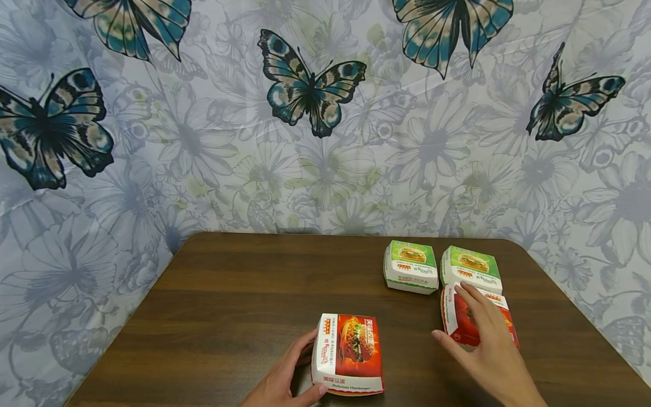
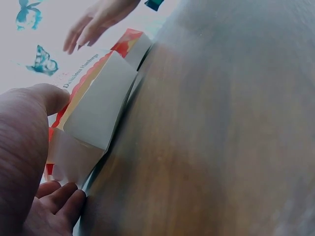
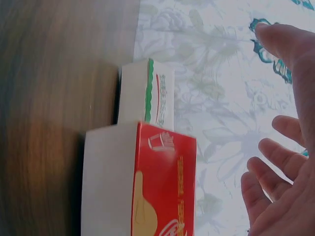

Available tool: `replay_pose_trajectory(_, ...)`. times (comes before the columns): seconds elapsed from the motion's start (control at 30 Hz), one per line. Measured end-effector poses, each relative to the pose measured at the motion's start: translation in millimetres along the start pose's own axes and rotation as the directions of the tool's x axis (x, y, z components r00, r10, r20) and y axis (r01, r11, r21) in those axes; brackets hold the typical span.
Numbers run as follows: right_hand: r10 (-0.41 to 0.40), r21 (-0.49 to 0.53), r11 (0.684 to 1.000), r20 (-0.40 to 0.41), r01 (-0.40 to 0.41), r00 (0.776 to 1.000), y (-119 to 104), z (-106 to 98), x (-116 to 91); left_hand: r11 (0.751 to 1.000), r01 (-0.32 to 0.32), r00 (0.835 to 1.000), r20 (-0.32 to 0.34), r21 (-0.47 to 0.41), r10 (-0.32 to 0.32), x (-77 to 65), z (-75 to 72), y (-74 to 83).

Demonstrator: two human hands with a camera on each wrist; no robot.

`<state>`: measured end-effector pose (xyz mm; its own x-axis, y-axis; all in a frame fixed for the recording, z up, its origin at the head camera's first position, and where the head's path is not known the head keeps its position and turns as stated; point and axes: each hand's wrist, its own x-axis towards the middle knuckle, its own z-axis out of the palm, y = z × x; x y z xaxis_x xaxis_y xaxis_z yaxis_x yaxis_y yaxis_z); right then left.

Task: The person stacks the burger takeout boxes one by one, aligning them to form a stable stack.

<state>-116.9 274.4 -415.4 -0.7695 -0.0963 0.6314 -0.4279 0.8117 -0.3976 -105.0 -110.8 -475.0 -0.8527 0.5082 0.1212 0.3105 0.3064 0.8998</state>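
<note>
My left hand grips a red-and-white hamburger box near the table's front. In the left wrist view its thumb lies on the printed side and its fingers curl under the end of the box. Over at the right, my right hand hovers above a second red hamburger box, fingers spread and holding nothing. The right wrist view shows these fingers apart from that red box. Directly behind it stands a green-and-white hamburger box.
Another green-and-white box stands to the left of the first green one, with a narrow gap between them. All sit on a brown wooden table. A cloth with butterflies and flowers hangs behind the table's back edge.
</note>
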Motion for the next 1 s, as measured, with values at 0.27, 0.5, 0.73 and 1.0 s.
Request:
replay_pose_trajectory(0.27,-0.013,-0.003,1.0,-0.043,0.013,0.999,12,-4,1,1.0,-0.03,1.0,-0.006,0.006,0.03,0.0,0.1,-0.7)
replay_pose_trajectory(0.5,0.027,-0.027,0.999,-0.031,-0.028,0.999,24,-11,1,1.0,-0.007,1.0,0.0,0.004,0.007,0.5,-0.6,0.0)
replay_pose_trajectory(0.73,0.112,-0.077,0.991,0.015,-0.111,0.994,31,-15,0,1.0,0.018,1.0,0.008,-0.006,-0.018,0.7,-1.0,1.8)
replay_pose_trajectory(1.0,0.181,-0.119,0.978,0.053,-0.173,0.982,36,-16,-2,1.0,0.013,1.0,0.008,0.001,-0.013,0.8,-0.8,2.0)
